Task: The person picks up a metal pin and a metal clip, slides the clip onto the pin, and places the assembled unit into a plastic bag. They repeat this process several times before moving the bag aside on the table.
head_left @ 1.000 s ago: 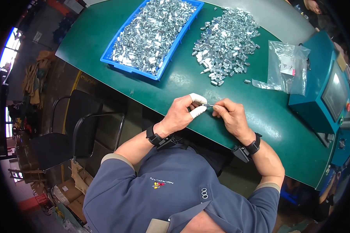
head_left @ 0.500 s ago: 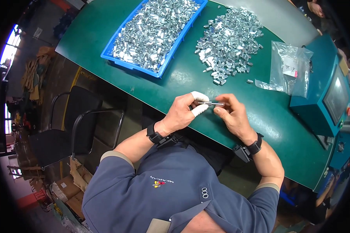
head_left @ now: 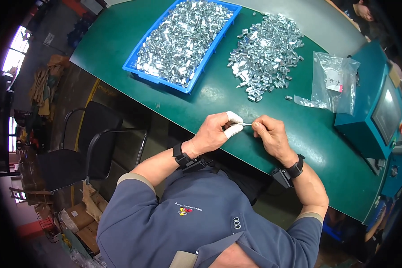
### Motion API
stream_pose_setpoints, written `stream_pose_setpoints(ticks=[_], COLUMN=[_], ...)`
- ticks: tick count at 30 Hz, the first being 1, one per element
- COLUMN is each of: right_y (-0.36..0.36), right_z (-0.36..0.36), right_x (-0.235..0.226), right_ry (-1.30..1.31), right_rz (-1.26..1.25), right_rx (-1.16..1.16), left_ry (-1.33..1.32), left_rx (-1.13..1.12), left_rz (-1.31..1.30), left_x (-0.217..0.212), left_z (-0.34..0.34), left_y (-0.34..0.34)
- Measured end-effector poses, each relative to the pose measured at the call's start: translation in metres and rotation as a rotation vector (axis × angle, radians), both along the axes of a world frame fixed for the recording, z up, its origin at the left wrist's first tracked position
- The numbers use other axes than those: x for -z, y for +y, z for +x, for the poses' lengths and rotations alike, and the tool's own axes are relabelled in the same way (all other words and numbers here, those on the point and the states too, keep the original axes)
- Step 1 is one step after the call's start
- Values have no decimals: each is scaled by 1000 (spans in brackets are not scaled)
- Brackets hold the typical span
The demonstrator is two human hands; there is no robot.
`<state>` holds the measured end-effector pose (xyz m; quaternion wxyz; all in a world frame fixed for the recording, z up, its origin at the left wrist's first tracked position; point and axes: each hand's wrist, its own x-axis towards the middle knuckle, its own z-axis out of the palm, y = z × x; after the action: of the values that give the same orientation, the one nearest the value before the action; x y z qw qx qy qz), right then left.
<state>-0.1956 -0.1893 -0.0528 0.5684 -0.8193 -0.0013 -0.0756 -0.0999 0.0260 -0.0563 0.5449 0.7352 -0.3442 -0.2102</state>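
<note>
My left hand (head_left: pixel 211 133) wears white coverings on the thumb and index finger, which pinch one end of a thin metal rod (head_left: pixel 248 124). Thumb and fingers of my right hand (head_left: pixel 272 136) close on the rod's other end. Both hands are over the front edge of the green table (head_left: pixel 299 147). A small metal part on the rod, if it is still there, is hidden by the left fingertips. Beyond the hands lies a heap of small shiny metal pieces (head_left: pixel 269 56), with one loose piece (head_left: pixel 289 97) to its right.
A blue tray (head_left: pixel 158 81) full of similar metal pieces stands at the far left of the table. On the right are a clear plastic bag (head_left: pixel 330 99) with a label and a teal machine (head_left: pixel 359 114) with a screen. A black chair (head_left: pixel 100 134) stands left of the table.
My right hand has closed in on the rod; its fingers were more spread before. The small metal part seen at the middle of the rod is now covered by the left fingertips.
</note>
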Motion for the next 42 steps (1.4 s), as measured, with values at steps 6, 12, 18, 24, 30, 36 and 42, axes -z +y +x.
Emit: stream_pose_setpoints(ticks=[6, 12, 18, 24, 30, 36, 42], right_y=[6, -1, -3, -3, -2, -12, -2], right_z=[-10, -9, -2, -3, 3, -2, -2], right_x=[-7, -4, 12, 4, 5, 6, 10], right_ry=[-5, -123, -87, -50, -252, -290, -314], right_rz=[117, 180, 266, 176, -59, -114, -21], right_rx=[-10, 115, 169, 154, -54, -152, -144], left_ry=[60, 474, -58, -1043, -845, -1020, -943], left_rx=[91, -68, -429, -543, 219, 506, 604], left_rz=[-47, -42, 30, 497, 161, 128, 167], left_x=[-16, -17, -55, -86, -69, -40, -35], left_z=[2, 21, 104, 225, 128, 70, 66], left_y=[6, 23, 49, 41, -74, -188, -193])
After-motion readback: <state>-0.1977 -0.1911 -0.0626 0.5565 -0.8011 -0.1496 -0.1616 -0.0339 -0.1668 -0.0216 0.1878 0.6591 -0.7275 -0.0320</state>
